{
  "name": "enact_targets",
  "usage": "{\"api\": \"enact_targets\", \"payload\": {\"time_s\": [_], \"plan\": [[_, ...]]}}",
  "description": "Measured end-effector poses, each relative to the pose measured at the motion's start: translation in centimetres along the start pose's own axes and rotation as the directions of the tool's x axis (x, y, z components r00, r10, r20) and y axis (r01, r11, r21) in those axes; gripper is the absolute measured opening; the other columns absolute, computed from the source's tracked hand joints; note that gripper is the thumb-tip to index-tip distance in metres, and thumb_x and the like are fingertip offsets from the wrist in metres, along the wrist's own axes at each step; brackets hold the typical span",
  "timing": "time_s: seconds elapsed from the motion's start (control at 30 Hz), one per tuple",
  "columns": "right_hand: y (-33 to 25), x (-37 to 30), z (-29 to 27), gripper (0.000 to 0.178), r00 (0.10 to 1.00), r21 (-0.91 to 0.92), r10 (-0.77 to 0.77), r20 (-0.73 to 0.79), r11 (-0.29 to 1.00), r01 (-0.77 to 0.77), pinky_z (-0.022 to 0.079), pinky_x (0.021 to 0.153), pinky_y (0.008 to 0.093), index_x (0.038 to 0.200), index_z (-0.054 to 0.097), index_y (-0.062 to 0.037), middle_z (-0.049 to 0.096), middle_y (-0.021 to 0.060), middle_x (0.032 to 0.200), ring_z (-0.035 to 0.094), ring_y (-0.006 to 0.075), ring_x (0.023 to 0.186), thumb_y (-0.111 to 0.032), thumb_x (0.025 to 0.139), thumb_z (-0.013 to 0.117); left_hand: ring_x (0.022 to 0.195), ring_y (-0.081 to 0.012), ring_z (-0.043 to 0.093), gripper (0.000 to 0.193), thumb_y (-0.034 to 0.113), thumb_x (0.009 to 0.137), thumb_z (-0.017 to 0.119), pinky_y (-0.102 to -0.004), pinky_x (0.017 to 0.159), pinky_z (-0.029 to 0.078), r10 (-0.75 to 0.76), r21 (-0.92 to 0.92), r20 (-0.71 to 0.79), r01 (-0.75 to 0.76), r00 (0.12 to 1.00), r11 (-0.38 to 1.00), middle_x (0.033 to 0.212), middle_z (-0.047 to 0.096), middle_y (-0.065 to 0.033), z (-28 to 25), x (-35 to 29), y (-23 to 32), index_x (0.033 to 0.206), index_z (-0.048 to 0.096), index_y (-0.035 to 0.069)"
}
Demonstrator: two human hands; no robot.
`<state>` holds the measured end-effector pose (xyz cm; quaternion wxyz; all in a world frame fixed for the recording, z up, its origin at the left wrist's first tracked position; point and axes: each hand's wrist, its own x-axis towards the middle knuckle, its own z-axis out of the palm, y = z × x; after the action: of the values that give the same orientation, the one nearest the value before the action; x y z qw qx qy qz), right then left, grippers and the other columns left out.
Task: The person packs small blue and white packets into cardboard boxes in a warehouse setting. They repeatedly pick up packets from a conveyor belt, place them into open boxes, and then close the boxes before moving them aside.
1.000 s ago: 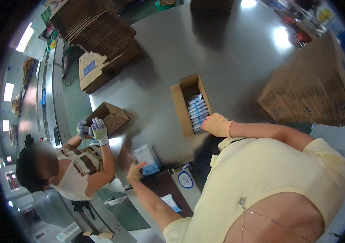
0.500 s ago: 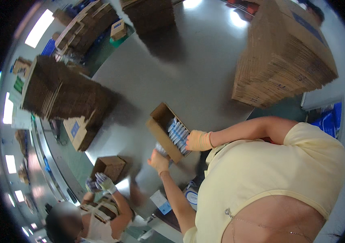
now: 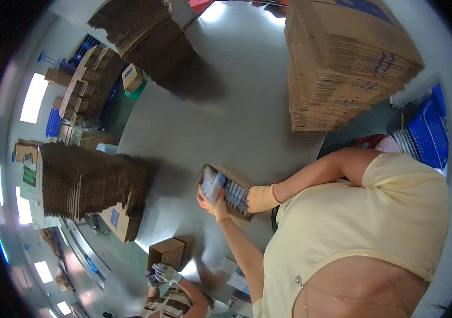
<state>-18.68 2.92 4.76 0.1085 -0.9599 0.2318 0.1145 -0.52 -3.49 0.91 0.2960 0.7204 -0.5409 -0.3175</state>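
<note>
A small open cardboard box stands on the metal table in front of me, with a row of white and blue packets inside. My left hand, in a pale orange glove, is closed around a white and blue packet at the box's far left end. Whether it holds one packet or several, I cannot tell. My right hand, in a matching glove, is closed over the box's right side, its fingertips partly hidden beside the packets.
Tall stacks of flattened cardboard stand at the right, the far left and the left of the table. At the lower left, a co-worker's gloved hands are at another open box. Blue baskets stand at the right.
My left hand has risen from beside the box to its far left end, bringing the packet into the opening. My right hand stays at the box's side. The view has shifted.
</note>
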Motion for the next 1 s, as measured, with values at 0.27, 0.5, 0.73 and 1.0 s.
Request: {"api": "enact_targets", "payload": {"time_s": [0.27, 0.5, 0.73, 1.0], "plan": [[0.9, 1.0, 1.1, 0.014, 0.999, 0.000, 0.005, 0.035, 1.000, -0.005, 0.053, 0.064, 0.0378, 0.092, 0.064, -0.0129, 0.067, 0.0030, 0.086, 0.066, 0.0240, 0.086, -0.019, 0.080, 0.059, 0.124, -0.0347, 0.042, 0.074, 0.027, 0.065, 0.082, -0.0466, 0.102, 0.036, 0.495, 0.203, -0.156, -0.463, 0.855, 0.863, 0.135, 0.048, -0.0145, 0.2, -1.8, 1.2, 0.131, 0.051, 0.013], [1.3, 0.0, 1.8, 0.013, 0.995, 0.050, 0.046, -0.086, 0.998, -0.042, 0.052, 0.055, 0.0388, 0.087, 0.066, -0.0138, 0.068, 0.0044, 0.077, 0.067, 0.0265, 0.069, -0.021, 0.080, 0.058, 0.096, -0.0278, 0.059, 0.028, 0.015, 0.073, 0.073, -0.0407, 0.078, 0.050, 0.365, 0.686, 0.093, -0.326, 0.926, 0.651, 0.094, 0.062, -0.0096, 3.0, -0.6, 4.4, 0.099, 0.064, 0.008], [1.4, 0.6, 2.4, 0.013, 0.959, 0.189, 0.209, -0.192, 0.967, -0.173, 0.050, 0.049, 0.0424, 0.076, 0.066, -0.0107, 0.066, 0.0078, 0.068, 0.065, 0.0296, 0.059, -0.022, 0.073, 0.062, 0.109, -0.0321, 0.054, 0.038, 0.017, 0.079, 0.070, -0.0437, 0.090, 0.046, 0.240, 0.531, 0.364, -0.412, 0.900, 0.740, 0.114, 0.057, -0.0170, 2.4, 1.5, 6.4, 0.113, 0.061, 0.003], [12.3, -2.0, 0.7, 0.022, 0.723, 0.325, 0.627, -0.290, 0.775, -0.542, 0.051, 0.052, 0.0457, 0.068, 0.067, -0.0033, 0.063, 0.0168, 0.060, 0.066, 0.0332, 0.058, -0.024, 0.074, 0.060, 0.106, -0.0314, 0.058, 0.032, 0.003, 0.086, 0.060, -0.0384, 0.091, 0.049, 0.185, 0.211, -0.094, -0.162, 0.978, 0.964, 0.119, 0.052, -0.0193, -6.2, -10.3, -0.2, 0.117, 0.055, -0.005]]}}
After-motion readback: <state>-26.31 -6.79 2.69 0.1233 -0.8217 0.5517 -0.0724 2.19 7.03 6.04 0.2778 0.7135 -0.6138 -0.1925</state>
